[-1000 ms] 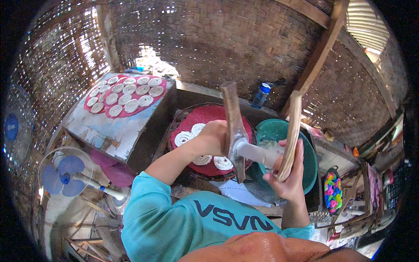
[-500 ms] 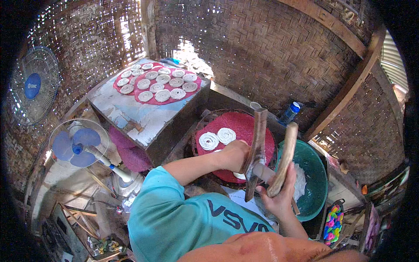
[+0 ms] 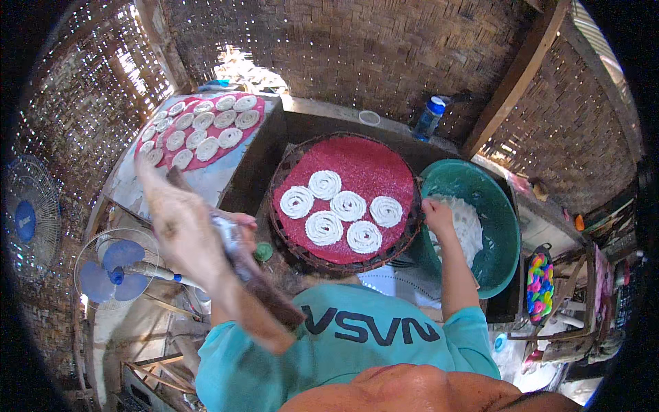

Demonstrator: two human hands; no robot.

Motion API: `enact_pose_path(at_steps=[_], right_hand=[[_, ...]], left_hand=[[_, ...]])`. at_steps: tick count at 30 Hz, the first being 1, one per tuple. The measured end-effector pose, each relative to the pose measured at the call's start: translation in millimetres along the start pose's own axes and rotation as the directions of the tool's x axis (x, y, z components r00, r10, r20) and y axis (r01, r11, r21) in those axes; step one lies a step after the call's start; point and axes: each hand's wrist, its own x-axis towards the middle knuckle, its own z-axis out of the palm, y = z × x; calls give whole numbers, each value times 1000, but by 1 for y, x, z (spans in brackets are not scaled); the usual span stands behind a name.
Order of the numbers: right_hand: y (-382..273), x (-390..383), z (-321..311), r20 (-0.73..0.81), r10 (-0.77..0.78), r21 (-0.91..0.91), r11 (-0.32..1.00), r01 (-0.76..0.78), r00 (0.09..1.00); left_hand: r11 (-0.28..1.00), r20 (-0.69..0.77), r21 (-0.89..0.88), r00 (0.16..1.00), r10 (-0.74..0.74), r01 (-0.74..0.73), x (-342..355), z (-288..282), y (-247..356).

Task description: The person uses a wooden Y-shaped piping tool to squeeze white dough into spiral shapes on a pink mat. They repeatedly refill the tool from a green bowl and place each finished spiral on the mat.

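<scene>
My left hand (image 3: pixel 244 223) is closed on a wooden press, blurred by motion. Its pale handle (image 3: pixel 182 216) and dark wooden part (image 3: pixel 264 285) cross in front of my left arm. My right hand (image 3: pixel 438 214) is at the left rim of a green basin (image 3: pixel 506 254), beside the white dough (image 3: pixel 467 233) in it. Its fingers look curled, and what they hold, if anything, is hidden. Between my hands lies a round woven tray (image 3: pixel 276 237) with a red mesh sheet (image 3: pixel 367 158). Several white coiled dough spirals (image 3: pixel 348 206) rest on the sheet.
Several more spirals (image 3: pixel 204 121) cover red sheets on a box-like surface (image 3: pixel 226 182) at the far left. A blue-capped bottle (image 3: pixel 430 118) and a clear round lid (image 3: pixel 369 118) stand at the back. A fan (image 3: pixel 117 264) is at left, a multicoloured item (image 3: pixel 539 285) at right.
The press has swung from over the tray to the left, held now by my left hand alone. My right hand has let go of it and moved to the basin. The view has shifted.
</scene>
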Motion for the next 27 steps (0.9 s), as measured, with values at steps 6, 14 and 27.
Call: enact_pose_path(at_steps=[6,14,27], right_hand=[[-32,-27,-5,-10,189,271,946,-179,982],[-45,-113,24,200,364,743,548,-383,909],[-39,-130,23,534,250,800,163,-578,808]], left_hand=[[961,151,270,983,-103,59,-24,-15,3],[914,449,403,864,-228,32,4,-18,3],[889,481,446,810,-335,103,18,-10,5]])
